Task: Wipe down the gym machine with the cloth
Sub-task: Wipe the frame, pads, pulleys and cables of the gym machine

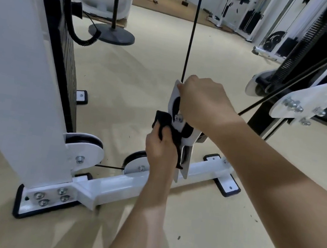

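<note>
Standing on the beige floor [143, 79] of a gym room, the white gym machine [20, 61] is filling the left side. The right hand [203, 104] is gripping the top of its pulley bracket [174, 99]; the left hand [161, 148] is clutching the black cloth [163, 121], pressing it against the bracket's lower part.

Both bare arms reach forward, the left hand [160, 147] just below the right hand [203, 103].
The left forearm rises from the lower edge of view, and its hand is curled round a black cloth [162, 120] with the knuckles turned toward the camera. The right forearm comes in from the right. Its hand is clasped over the top of a white pulley bracket [174, 96], fingers [181, 88] wrapped round its upper edge.
</note>
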Demonstrator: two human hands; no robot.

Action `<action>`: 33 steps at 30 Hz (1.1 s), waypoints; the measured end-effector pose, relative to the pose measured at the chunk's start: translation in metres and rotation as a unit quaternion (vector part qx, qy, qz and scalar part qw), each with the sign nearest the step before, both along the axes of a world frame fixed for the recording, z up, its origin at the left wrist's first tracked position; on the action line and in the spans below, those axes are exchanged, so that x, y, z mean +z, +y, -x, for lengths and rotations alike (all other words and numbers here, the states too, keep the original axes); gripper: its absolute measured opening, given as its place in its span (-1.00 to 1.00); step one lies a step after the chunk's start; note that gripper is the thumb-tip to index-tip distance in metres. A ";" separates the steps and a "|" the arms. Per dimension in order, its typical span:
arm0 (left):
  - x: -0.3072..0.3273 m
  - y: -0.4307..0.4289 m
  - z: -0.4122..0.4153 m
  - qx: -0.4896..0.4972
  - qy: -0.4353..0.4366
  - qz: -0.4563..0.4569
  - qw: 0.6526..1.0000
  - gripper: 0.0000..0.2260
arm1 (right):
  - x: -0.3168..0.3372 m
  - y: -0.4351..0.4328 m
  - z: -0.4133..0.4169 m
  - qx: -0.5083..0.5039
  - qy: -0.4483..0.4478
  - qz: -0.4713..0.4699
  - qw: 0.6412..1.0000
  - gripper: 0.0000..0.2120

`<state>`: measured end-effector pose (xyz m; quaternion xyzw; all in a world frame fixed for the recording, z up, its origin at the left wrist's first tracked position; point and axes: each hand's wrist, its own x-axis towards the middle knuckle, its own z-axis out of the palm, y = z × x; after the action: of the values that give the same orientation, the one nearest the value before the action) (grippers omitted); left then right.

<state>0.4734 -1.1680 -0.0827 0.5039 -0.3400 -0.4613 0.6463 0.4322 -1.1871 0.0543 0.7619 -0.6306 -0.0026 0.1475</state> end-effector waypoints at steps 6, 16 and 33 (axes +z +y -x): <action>0.053 -0.032 -0.012 0.007 -0.015 0.161 0.987 -0.71 | 0.009 0.004 0.006 -0.015 -0.183 -0.066 0.981 -0.68; 0.034 -0.024 -0.007 -0.024 -0.058 0.130 0.990 -0.77 | 0.011 0.000 0.003 -0.080 -0.265 -0.063 0.959 -0.70; -0.075 0.030 -0.007 -0.119 -0.348 0.063 0.928 -0.77 | -0.040 0.045 0.016 0.213 -0.005 0.090 0.973 -0.57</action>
<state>0.4802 -1.1375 -0.1573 0.5467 -0.6293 -0.3077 0.4587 0.4166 -1.1418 0.0143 0.8626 -0.4519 0.0892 0.2092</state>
